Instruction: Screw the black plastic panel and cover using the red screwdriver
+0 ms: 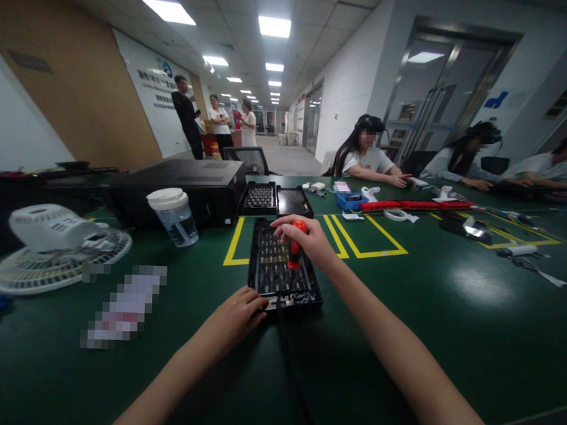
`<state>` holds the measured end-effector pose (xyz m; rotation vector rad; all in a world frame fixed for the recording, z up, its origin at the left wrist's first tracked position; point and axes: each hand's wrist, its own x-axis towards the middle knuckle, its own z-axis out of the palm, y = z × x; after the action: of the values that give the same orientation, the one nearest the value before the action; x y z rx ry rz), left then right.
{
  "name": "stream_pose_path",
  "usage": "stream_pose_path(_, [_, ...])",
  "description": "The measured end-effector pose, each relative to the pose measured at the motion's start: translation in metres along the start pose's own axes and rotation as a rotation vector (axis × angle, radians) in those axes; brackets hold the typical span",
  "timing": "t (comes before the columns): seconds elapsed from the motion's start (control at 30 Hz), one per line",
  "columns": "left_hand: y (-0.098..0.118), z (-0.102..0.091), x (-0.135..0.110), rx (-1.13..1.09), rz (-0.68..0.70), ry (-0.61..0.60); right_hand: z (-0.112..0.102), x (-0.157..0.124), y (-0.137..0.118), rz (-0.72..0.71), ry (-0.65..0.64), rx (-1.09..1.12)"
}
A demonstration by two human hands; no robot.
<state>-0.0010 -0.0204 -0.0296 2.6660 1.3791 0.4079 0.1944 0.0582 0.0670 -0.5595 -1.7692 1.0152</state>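
A black tray [259, 236] with rows of small parts lies on the green table [424, 316] in front of me. My right hand [308, 238] is wrapped round a red-handled screwdriver [295, 253] held upright over the tray's middle. My left hand [240, 310] rests at the tray's near-left corner, fingers curled against its edge, and grips a small metal piece there.
A black box [186, 190], a plastic cup with a white lid [174, 216] and a white fan [54, 248] stand to the left. Two more black trays [277, 200] lie beyond. Three people sit at the far right; others stand in the corridor.
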Motion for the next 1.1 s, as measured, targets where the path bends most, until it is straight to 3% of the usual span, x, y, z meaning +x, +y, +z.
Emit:
stream_pose_path(0.23, [-0.001, 0.002, -0.001, -0.003, 0.000, -0.008, 0.007, 0.000, 0.002, 0.099, -0.131, 0.450])
stream_pose_path(0.67, [0.005, -0.004, 0.001, 0.001, -0.020, -0.036, 0.012, -0.004, 0.006, 0.068, -0.067, 0.465])
stream_pose_path(1.1, [0.002, -0.002, 0.000, -0.006, -0.002, -0.014, 0.008, -0.001, 0.003, 0.090, -0.206, 0.634])
